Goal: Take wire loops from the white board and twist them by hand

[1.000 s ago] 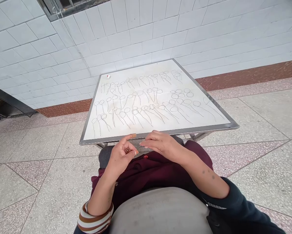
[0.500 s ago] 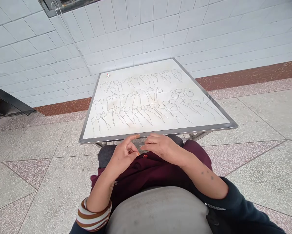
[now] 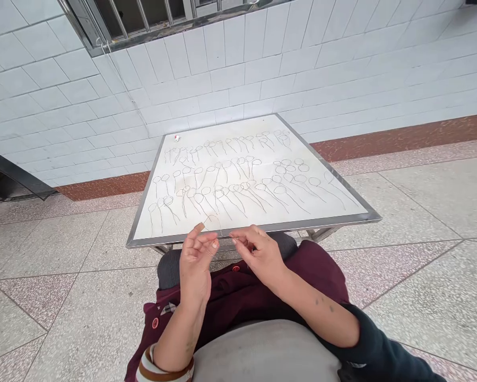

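Observation:
My left hand (image 3: 197, 269) is closed in a pinch at the table's near edge, thumb pressed to its fingers. A thin wire (image 3: 213, 216) arches up from its fingertips in a loop, and one end bends down between the hands. Just to the right, my right hand (image 3: 262, 255) pinches thumb against forefinger at the wire's other side; the strand is too fine to follow fully there. On the white table (image 3: 190, 223) beyond lie several thin looped wires (image 3: 280, 190) with long tails, spread in rough rows.
A small red-and-white object (image 3: 176, 138) sits at the table's far left corner. The table's grey metal rim (image 3: 302, 223) runs close before my knees. Behind stands a white tiled wall (image 3: 230, 74) with a barred window (image 3: 142, 16).
Both hands have changed their grip, and a wire loop now shows above the left fingers. My left hand has turned more upright. The view has tilted up, showing more window.

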Tool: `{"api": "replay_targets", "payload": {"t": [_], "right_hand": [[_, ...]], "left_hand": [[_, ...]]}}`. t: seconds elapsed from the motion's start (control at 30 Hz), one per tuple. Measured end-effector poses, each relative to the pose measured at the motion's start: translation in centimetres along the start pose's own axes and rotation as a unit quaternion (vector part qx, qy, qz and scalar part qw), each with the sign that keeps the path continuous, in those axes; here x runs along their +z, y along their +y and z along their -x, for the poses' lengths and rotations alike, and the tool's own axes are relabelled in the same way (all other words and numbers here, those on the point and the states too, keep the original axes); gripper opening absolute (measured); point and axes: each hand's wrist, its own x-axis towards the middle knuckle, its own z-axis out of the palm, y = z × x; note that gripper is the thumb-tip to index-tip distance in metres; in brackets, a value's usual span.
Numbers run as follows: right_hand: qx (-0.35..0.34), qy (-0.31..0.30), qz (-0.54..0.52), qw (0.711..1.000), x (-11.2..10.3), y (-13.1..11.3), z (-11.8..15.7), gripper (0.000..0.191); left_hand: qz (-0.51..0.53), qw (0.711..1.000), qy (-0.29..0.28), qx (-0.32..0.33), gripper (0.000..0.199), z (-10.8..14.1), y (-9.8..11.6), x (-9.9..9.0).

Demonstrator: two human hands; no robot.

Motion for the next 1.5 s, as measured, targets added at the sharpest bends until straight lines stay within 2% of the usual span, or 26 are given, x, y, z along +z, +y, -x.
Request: {"api": "replay_targets", "payload": {"t": [0.13,0.33,0.47,0.63,0.97,1.23,1.5], "right_hand": [[-0.018,-0.009,0.027,0.999,0.4,-0.1,0.5,0.015],[-0.029,-0.042,-0.007,0.999,0.5,-0.2,0.8,0.014],[0.029,-0.046,-0.090,0.994,0.1,-1.0,0.1,0.018],[0.113,-0.050,-0.190,0.974,0.0,-1.8,-0.4,0.018],[0.187,-0.073,-0.341,0.918,0.6,-1.1,-0.1,0.020],[0.208,-0.057,-0.353,0.910,0.7,-1.1,-0.2,0.020],[0.202,-0.085,-0.324,0.920,0.7,-1.0,-0.1,0.024]], "left_hand": [[0.036,0.999,0.017,0.008,0.046,0.6,-0.4,1.2],[0.029,0.999,0.017,0.017,0.044,0.6,-0.2,1.0],[-0.045,0.998,-0.013,0.043,0.048,1.2,-0.1,0.8],[-0.125,0.989,-0.071,0.039,0.049,2.0,-0.1,1.1],[-0.030,0.998,-0.046,-0.006,0.048,1.9,-1.1,1.1],[-0.037,0.999,-0.036,0.010,0.048,2.0,-1.6,1.4],[-0.047,0.999,-0.009,0.017,0.038,1.7,-1.9,1.1]]}}
